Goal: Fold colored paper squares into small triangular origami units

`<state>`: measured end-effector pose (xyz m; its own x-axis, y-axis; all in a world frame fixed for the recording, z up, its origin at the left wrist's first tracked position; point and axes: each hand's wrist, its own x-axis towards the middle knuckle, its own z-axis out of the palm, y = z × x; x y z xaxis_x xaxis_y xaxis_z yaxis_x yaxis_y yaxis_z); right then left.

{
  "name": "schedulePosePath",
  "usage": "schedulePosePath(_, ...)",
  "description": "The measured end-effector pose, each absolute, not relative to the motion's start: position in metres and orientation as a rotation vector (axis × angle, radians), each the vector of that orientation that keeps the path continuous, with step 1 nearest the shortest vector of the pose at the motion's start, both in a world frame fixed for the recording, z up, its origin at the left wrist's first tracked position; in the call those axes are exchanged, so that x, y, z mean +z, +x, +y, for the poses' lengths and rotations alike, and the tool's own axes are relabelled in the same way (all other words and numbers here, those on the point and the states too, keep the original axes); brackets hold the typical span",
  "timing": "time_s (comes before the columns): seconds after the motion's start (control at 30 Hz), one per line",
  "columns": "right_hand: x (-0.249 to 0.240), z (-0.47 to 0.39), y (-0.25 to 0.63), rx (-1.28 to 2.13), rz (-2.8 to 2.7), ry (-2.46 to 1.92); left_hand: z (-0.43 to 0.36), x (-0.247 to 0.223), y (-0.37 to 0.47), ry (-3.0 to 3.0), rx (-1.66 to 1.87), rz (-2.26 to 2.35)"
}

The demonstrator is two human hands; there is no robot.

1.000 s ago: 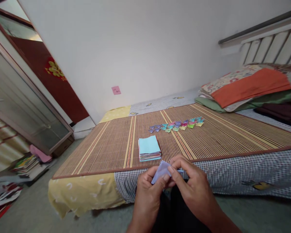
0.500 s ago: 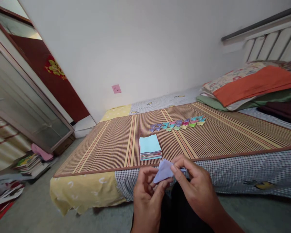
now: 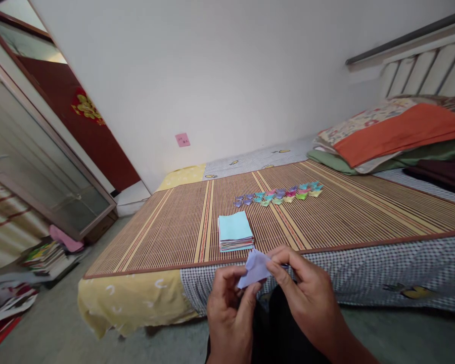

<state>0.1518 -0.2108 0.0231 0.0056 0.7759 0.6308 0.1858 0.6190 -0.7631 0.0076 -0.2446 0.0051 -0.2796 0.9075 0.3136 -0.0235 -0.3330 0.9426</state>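
Near the mat's [image 3: 167,227] front edge, the right hand [image 3: 307,293] pinches the lilac paper [image 3: 257,268] as the left hand [image 3: 230,309], thumb now lower, curls half-open at its corner, folding seemingly unfinished.

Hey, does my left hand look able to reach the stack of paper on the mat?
Likely yes: the stack of paper lies just ahead of your left hand, its top uncovered, though that hand is up against the purple paper.
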Motion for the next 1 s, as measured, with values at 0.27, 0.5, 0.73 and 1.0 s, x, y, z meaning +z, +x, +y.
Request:
schedulePosePath(0.27, 0.024, -0.214, 0.151, 0.563, -1.493, -0.801, -0.247, 0.008, 0.005, 1.335, 1.737, 1.238)
schedulePosePath(0.5, 0.024, -0.214, 0.150, 0.574, -1.486, -0.786, -0.248, 0.014, 0.004, 1.423, 1.779, 1.150)
schedulePosePath(0.73, 0.026, -0.215, 0.149, 0.538, -1.474, -0.806, -0.251, 0.020, 0.014, 1.143, 1.791, 1.199)
schedulePosePath(1.0, 0.026, -0.216, 0.146, 0.526, -1.449, -0.817, -0.249, 0.020, 0.015, 1.063, 1.772, 1.186)
